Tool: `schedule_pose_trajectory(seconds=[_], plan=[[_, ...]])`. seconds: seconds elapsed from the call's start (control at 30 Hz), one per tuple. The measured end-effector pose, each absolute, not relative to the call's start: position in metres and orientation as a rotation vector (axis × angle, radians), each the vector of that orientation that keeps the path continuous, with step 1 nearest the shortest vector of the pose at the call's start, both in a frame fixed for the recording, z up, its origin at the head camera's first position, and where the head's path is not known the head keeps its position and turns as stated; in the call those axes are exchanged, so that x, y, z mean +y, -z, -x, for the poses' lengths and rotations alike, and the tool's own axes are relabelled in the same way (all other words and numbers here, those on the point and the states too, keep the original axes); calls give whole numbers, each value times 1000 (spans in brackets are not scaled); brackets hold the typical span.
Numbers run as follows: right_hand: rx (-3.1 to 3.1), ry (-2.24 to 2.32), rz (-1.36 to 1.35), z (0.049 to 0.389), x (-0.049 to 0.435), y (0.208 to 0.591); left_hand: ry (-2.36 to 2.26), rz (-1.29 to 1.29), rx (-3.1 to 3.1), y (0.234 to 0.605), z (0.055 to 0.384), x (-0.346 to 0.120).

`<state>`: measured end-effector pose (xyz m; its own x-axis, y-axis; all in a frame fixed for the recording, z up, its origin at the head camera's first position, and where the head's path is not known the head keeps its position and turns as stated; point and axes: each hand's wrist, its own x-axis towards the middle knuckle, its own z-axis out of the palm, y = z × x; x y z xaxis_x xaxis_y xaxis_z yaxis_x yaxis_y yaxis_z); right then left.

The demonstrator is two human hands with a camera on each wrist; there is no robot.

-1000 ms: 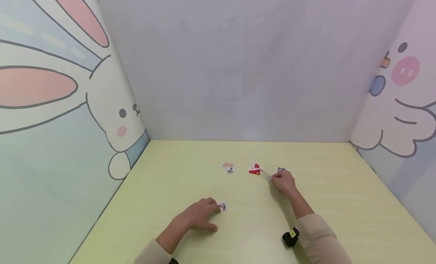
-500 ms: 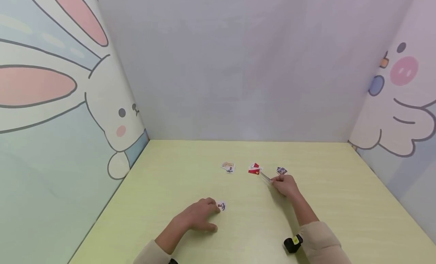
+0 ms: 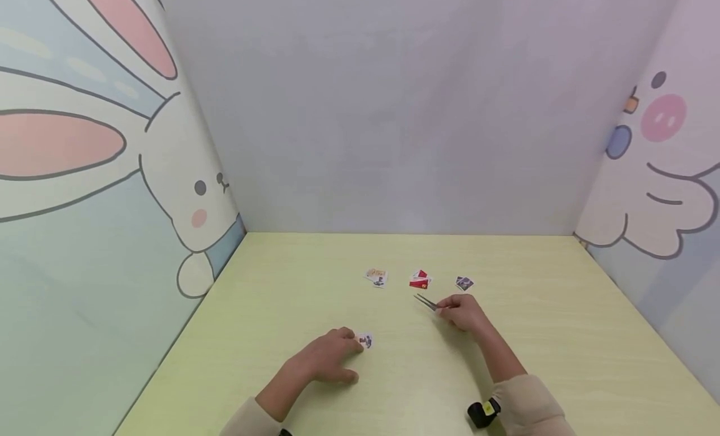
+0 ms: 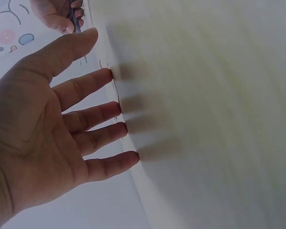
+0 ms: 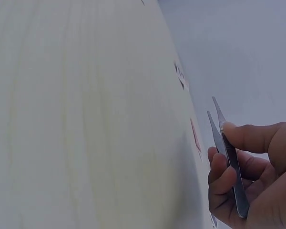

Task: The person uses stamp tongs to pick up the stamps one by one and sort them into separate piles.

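Observation:
My right hand point(image 3: 464, 312) holds metal tweezers point(image 5: 239, 191) between thumb and fingers. Their two tips stand apart with nothing between them, in front of a small group of red-and-white paper pieces point(image 3: 419, 281) on the table. My left hand point(image 3: 329, 360) rests with its fingertips down on the tabletop, fingers spread and thumb out to the side. Just beyond those fingertips lies a small white picture piece point(image 3: 365, 341), partly covered by the hand. In the left wrist view the palm of the left hand point(image 4: 43, 129) shows, holding nothing.
Left of the red pieces lie overlapping picture pieces point(image 3: 377, 277) in orange and grey. Dark patterned pieces point(image 3: 464, 283) lie to the right. The pale yellow table point(image 3: 304, 267) is bounded by a grey back curtain point(image 3: 394, 123) and cartoon-printed side walls.
My right hand has drawn the tweezers back from the red pieces, toward me and slightly left. Their tips have spread, and the dark pieces now show fully. My left hand has stayed put.

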<state>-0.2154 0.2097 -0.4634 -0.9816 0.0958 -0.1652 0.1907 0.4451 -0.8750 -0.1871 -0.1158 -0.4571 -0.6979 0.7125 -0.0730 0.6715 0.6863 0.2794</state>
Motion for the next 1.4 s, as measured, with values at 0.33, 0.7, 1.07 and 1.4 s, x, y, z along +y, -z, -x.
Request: schedule_pose_trajectory(seconds=[0.33, 0.7, 1.07, 1.4], plan=[[2542, 1604, -156, 207, 200, 463, -336, -1142, 2716, 457, 187, -116], [2492, 1587, -22, 204, 191, 464, -338, -1142, 2716, 456, 185, -114], [2464, 1502, 97, 202, 174, 459, -334, -1145, 2726, 454, 186, -114], [2432, 1454, 229, 200, 160, 462, -357, -1134, 2723, 455, 183, -114]])
